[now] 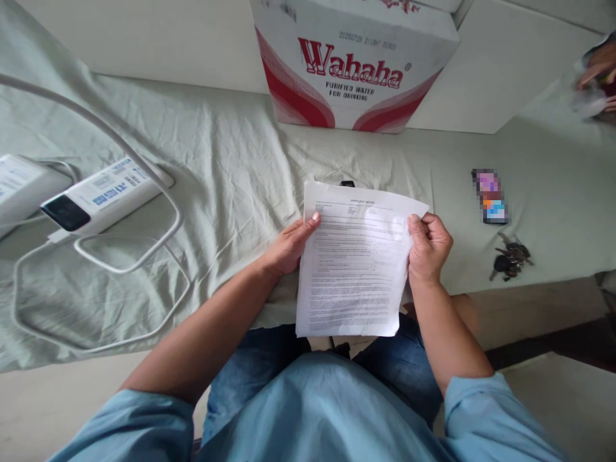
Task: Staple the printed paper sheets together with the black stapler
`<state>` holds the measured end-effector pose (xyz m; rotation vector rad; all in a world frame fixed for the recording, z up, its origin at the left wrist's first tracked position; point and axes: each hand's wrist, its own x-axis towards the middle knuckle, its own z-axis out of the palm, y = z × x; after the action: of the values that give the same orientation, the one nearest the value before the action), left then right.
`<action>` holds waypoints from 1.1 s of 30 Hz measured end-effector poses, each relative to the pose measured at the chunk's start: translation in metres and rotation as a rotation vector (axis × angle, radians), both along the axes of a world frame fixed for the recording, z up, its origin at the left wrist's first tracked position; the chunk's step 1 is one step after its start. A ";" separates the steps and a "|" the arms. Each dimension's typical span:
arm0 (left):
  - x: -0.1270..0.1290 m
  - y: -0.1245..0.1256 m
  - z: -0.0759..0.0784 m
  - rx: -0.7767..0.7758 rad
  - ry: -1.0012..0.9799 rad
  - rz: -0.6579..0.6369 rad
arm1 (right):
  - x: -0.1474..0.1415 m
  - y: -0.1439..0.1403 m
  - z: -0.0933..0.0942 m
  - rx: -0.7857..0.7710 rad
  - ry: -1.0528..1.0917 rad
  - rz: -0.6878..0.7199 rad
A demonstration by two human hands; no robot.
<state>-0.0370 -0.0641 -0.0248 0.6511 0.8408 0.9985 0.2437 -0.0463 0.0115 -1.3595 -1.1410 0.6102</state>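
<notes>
Nearest the wearer, above the jeans (pixel 404 362), the foot of the printed paper (pixel 353 276) overhangs the near edge of the cloth-covered bench (pixel 235 173); I cannot tell whether it is one sheet or several. Its long axis runs from 6 to 12 o'clock, its head leaning a touch toward 1, and the print faces the wearer. Neither hand is clearly nearer, as both grip it: the left hand (pixel 291 247) pinches the side edge at 10 o'clock, thumb on the printed face, and the right hand (pixel 430 247) pinches the opposite edge at 2 o'clock, thumb on the face and fingers curled. So the paper lies between them, 3 o'clock from the left hand and 9 o'clock from the right. Reckoned from the paper, keys (pixel 511 256) rest at 3 o'clock and a blurred-out phone (pixel 491 197) near 2; a white device (pixel 110 192) and its cable (pixel 91 110) lie between 9 and 10, well apart. Just beyond the head, at 12, a small black object (pixel 347 183) peeks out, only partly visible. Farther along 12 stands a water carton (pixel 356 112); toward 2, another person's hand (pixel 599 69) shows, blurred.
</notes>
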 end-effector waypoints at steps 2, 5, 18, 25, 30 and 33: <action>0.000 0.000 -0.001 0.001 -0.001 -0.008 | 0.000 -0.001 -0.001 0.001 0.018 0.012; 0.000 0.000 0.002 -0.009 -0.009 -0.015 | -0.001 -0.002 -0.002 -0.007 0.002 0.012; 0.002 0.001 0.009 -0.046 -0.058 -0.009 | -0.002 -0.001 -0.004 -0.013 0.017 0.043; 0.002 0.003 0.012 -0.052 -0.083 -0.013 | 0.004 0.009 -0.010 -0.012 -0.064 0.028; 0.002 0.005 0.008 -0.043 -0.079 -0.022 | 0.023 0.018 -0.008 -0.086 0.039 0.138; 0.003 0.011 0.002 -0.026 -0.099 0.042 | 0.037 0.005 -0.003 -0.295 0.147 0.359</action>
<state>-0.0343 -0.0534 -0.0223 0.5594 0.7822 1.0477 0.2810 -0.0411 0.0085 -1.3366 -1.2178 1.1566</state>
